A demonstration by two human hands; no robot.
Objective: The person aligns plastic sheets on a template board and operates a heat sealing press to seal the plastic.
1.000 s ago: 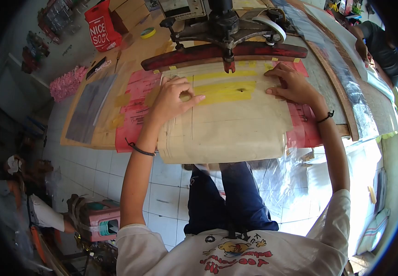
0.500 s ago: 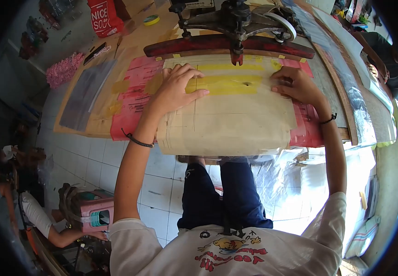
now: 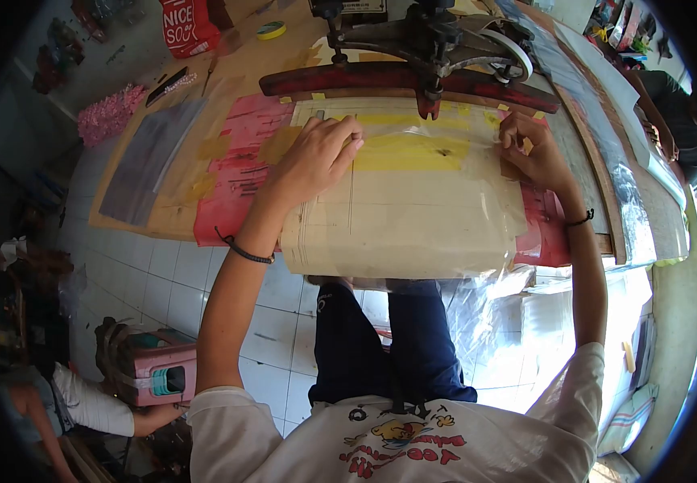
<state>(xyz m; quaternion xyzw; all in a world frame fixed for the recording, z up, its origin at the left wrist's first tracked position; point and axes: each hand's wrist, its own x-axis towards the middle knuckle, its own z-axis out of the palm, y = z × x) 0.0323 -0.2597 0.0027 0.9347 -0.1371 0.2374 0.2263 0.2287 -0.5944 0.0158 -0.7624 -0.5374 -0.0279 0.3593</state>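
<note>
Head view: left hand [image 3: 322, 153] and right hand [image 3: 535, 153] pinch clear film [image 3: 429, 193], likely light, limp, slippery, best held by its edges.

Left hand [image 3: 320, 157]: over the left part of the beige sheet [image 3: 413, 221], thumb and fingertips drawn together, can't tell what's between them
Right hand [image 3: 537, 153]: at the sheet's right side, fingers curled in, grip's too small to read, tbh
Sheet: drapes over the table's near edge, yellow strips [image 3: 413, 153] across it, kinda shiny in spots
Press [image 3: 380, 42]: dark metal, long red bar [image 3: 324, 80] just behind the sheet
Table [image 3: 239, 60]: grey sheet [image 3: 151, 161] on the left, tape roll [image 3: 271, 30] and red bag [image 3: 179, 36] farther back
Others: one person [image 3: 674, 113] far right, a white sleeve [image 3: 95, 402] lower left near a pink box [image 3: 145, 388]
</note>
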